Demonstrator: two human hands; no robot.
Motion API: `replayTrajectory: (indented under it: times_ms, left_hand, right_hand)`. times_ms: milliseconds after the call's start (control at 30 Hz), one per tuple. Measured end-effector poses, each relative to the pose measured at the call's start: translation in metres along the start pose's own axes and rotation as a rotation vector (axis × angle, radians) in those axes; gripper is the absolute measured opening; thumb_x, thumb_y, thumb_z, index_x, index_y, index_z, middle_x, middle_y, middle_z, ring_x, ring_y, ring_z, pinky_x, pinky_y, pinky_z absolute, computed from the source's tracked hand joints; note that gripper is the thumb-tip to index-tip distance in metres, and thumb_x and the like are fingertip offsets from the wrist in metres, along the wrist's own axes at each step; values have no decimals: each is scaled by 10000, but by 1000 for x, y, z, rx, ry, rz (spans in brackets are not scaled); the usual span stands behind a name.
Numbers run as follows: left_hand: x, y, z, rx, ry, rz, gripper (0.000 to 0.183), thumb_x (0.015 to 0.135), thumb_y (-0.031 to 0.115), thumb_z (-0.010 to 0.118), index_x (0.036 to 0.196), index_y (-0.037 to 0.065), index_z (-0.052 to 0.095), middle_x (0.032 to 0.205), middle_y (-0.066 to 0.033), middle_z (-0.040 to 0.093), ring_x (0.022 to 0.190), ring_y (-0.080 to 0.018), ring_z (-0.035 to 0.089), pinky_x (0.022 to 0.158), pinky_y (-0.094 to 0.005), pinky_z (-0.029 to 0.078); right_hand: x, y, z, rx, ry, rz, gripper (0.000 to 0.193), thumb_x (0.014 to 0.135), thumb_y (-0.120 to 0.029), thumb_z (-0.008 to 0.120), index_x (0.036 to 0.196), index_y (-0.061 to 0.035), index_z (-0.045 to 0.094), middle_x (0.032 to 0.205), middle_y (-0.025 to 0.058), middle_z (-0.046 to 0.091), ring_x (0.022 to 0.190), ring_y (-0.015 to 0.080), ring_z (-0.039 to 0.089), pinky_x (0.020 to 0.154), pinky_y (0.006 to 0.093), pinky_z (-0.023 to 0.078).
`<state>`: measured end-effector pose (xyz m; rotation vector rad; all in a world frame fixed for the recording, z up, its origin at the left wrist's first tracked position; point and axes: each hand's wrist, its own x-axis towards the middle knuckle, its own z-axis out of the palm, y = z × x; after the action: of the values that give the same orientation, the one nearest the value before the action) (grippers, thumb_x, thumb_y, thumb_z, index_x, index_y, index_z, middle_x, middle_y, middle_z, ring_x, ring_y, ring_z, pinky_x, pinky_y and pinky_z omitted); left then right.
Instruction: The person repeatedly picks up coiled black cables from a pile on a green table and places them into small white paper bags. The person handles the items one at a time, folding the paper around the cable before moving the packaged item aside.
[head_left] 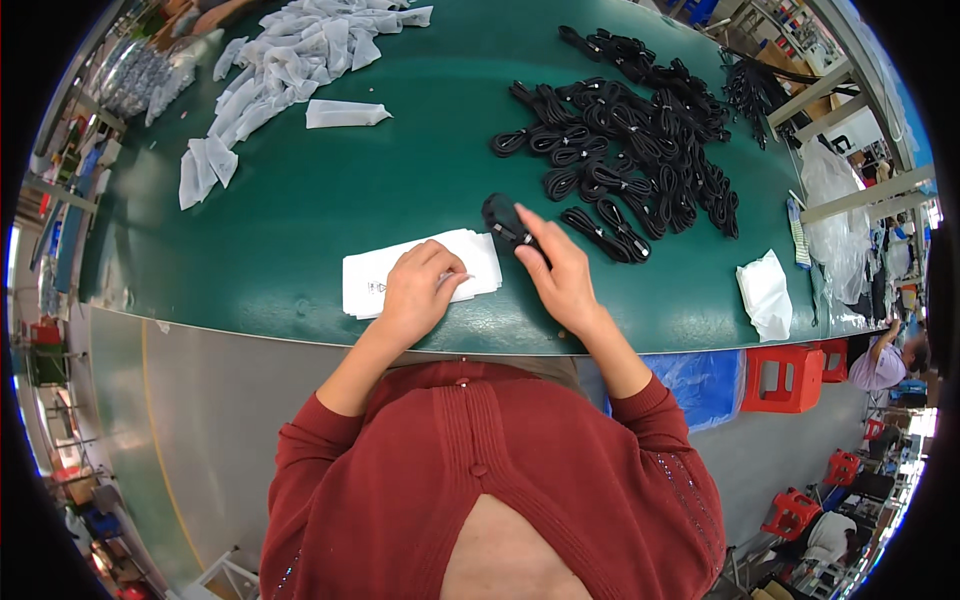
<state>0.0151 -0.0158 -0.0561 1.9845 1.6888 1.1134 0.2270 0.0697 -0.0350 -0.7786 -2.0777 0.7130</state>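
A flat stack of white plastic bags [481, 262] lies near the front edge of the green table. My left hand [418, 288] rests on it with curled fingers, thumb and forefinger pinching the top bag near the stack's right end. Just right of the stack, my right hand [560, 272] is closed around a coiled black cable [503, 222], whose bundle sticks out beyond the fingers. The cable is held apart from the bags. Beyond my right hand, a loose coil of black cable [607, 233] lies at the near side of a larger heap.
Many coiled black cables [640, 135] cover the table's right half. Filled white bags [300, 60] are piled at the far left, with a single filled bag [346, 114] nearer. A white packet [765, 295] lies at the right front edge. Red stools [783, 378] stand below.
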Motion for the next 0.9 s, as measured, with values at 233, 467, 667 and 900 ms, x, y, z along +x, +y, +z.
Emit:
replayTrajectory:
  times_ms: [233,467,667,900]
  left_hand:
    - [1,4,-8,-114,63,-143,84,830,0,695,876,5,625,872,-95,603,740,-223,599,663,-318,493]
    - [-2,2,-5,186,123,56,78,819,27,698,868,37,639,856,-84,597,768,-246,600,654,-350,482]
    - [-3,0,-3,62,73,-110,70,814,36,709,844,30,646,801,-74,598,710,-206,564,665,-322,466]
    - [-4,-1,-10,-264,74,-220,62,834,1,691,864,10,638,820,-65,585,722,-163,548,687,-287,459]
  right_hand:
    - [-19,-6,3,-157,-172,-68,409,902,-112,661,1307,-105,614,793,89,518,670,271,556,614,399,474]
    - [-20,-3,0,-173,-231,-109,406,907,-117,655,1311,-111,612,797,81,524,686,263,571,622,397,480]
    - [-18,-11,0,-148,-231,-17,405,930,-120,624,1334,-114,598,784,92,526,696,268,576,636,394,482]
    - [-12,-9,-7,155,-337,49,359,942,-127,616,1300,-113,649,743,91,536,658,221,510,632,335,449]
